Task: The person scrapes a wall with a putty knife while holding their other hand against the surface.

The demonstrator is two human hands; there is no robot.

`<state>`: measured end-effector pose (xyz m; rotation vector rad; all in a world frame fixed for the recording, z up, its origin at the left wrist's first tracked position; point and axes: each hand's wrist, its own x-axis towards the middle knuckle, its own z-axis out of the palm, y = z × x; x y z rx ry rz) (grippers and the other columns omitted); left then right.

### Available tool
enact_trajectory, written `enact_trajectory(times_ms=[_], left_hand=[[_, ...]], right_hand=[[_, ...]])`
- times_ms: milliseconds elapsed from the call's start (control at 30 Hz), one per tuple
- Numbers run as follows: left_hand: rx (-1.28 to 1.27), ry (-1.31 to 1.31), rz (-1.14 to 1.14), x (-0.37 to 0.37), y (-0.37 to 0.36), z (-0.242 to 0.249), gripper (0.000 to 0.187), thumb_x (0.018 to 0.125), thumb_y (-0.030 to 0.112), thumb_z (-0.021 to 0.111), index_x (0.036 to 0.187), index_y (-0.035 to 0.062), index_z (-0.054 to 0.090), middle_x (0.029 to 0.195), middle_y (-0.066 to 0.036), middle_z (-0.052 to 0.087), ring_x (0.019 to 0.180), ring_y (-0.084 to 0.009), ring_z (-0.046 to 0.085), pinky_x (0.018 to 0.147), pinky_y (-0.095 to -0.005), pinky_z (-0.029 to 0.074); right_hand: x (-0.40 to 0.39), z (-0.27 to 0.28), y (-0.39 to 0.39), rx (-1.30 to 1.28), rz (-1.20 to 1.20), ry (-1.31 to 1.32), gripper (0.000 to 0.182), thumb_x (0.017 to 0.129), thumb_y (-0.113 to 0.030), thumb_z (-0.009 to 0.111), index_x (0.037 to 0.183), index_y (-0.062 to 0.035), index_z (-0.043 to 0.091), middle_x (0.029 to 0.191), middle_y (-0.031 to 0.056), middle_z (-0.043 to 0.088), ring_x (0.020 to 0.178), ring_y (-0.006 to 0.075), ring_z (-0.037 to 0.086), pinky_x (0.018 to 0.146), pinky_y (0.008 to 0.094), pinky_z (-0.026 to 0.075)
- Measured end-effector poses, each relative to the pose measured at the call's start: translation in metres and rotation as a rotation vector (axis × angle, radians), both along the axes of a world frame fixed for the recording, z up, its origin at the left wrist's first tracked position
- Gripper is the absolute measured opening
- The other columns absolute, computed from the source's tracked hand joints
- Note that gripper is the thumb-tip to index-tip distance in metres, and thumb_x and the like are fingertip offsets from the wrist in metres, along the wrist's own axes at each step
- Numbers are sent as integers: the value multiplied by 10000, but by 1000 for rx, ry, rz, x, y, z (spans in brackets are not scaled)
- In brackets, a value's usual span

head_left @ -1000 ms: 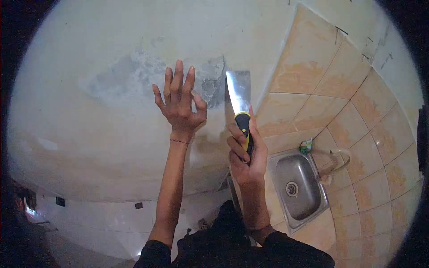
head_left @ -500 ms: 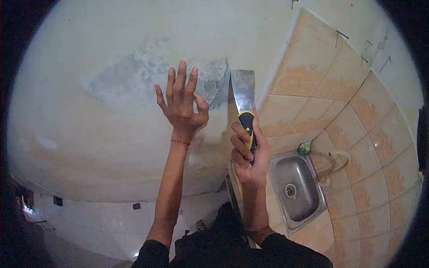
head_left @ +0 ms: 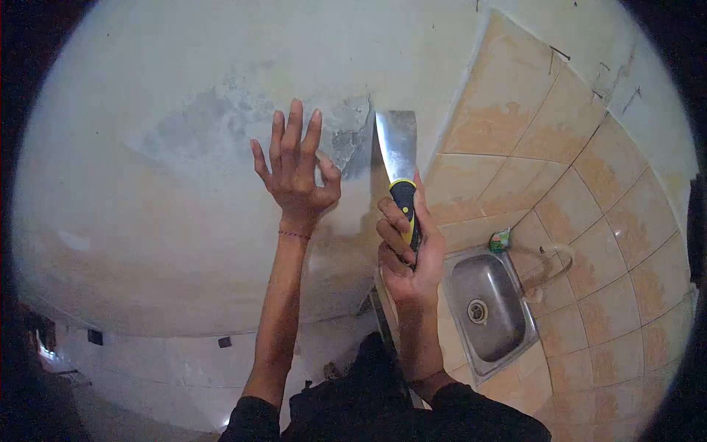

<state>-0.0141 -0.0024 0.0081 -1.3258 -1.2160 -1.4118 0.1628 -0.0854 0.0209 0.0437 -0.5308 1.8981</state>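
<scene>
My right hand [head_left: 409,250] is wrapped round the black-and-yellow handle of a putty knife [head_left: 398,147]. Its wide metal blade points upward in front of the wall, just right of a grey patch [head_left: 191,129] where the paint is gone. Over that patch, my left hand [head_left: 298,173] is held up with its fingers spread and nothing in it. A thin cord circles the left wrist. Cracked, rough plaster [head_left: 350,140] shows between the left hand and the blade.
On the right, a steel sink [head_left: 490,309] is set into a tiled counter, with a tap [head_left: 556,258] beside it. A small green packet [head_left: 500,240] stands at the sink's back corner. Orange-patterned tiles [head_left: 501,118] cover the adjoining wall, and nails [head_left: 560,53] stick out above them.
The whole view has shifted slightly, so hands and wall sit a little further left. The blade catches more light now. Both hands keep the same pose and grip.
</scene>
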Motion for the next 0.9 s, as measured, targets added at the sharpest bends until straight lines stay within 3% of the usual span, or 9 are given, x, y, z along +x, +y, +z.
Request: enact_trajectory(times_ms=[167, 267, 900], left_hand=[[6, -6, -2, 1, 0, 1, 612, 814, 205, 473, 1419, 216, 563, 1523, -13, 491, 1439, -228, 402, 1254, -483, 52], [13, -7, -10, 2, 0, 2, 617, 808, 199, 479, 1419, 214, 564, 1521, -13, 495, 1439, -226, 403, 1254, -482, 53], [22, -21, 11, 3, 0, 1, 586, 832, 207, 459, 1407, 212, 575, 1514, -15, 504, 1436, -216, 408, 1252, -475, 63]], right_hand=[[3, -5, -2, -5, 0, 32, 436, 1102, -260, 361, 1534, -216, 323, 801, 21, 378, 471, 37, 307, 292, 158, 287], [-1, 5, 0, 4, -50, -39, 535, 1083, -328, 421, 1583, -269, 241, 764, -13, 378, 458, 32, 295, 315, 146, 272], [18, -19, 2, -15, -38, -92, 522, 1090, -319, 388, 1584, -266, 228, 771, 14, 386, 451, 44, 323, 283, 161, 290]])
